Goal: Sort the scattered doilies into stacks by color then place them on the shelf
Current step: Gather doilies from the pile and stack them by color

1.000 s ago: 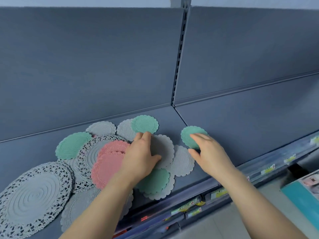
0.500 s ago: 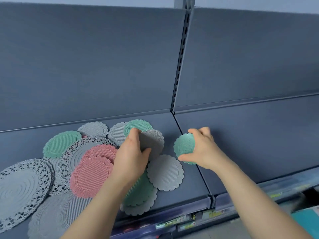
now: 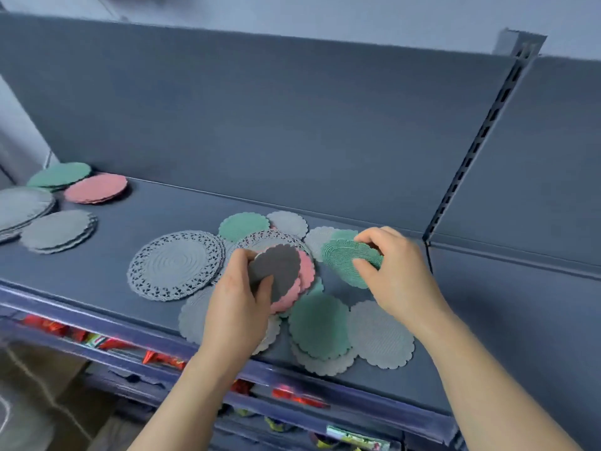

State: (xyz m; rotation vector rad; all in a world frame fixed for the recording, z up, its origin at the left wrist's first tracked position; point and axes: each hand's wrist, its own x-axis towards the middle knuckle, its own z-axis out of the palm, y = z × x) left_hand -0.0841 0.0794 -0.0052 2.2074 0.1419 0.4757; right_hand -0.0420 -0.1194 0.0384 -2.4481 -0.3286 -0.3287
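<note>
Doilies (image 3: 380, 333) lie scattered over the middle of the shelf (image 3: 162, 203), round, scalloped at the rim and finely ribbed, in gray, green and pink, many overlapping. The left hand (image 3: 234, 307) grips a gray doily (image 3: 276, 268), thumb curled over its near face and fingers behind. It is raised off the pile and tilted, showing a smooth dark side. Just behind it lie pink doilies (image 3: 307, 268), one over the other. The right hand (image 3: 396, 278) pinches a green doily (image 3: 344, 258) between thumb and fingertips, lifted and tilted, its ringed weave plain to see. Left of the hands a large lace doily (image 3: 175, 265) lies flat, gray with an openwork border. Near the shelf's front edge a flat green one (image 3: 320, 327) overlaps gray ones. Sorted piles sit well apart at the far left: a green stack (image 3: 60, 174) by the back wall, a pink stack (image 3: 96, 187) beside it, and gray stacks (image 3: 58, 230) nearer.
</note>
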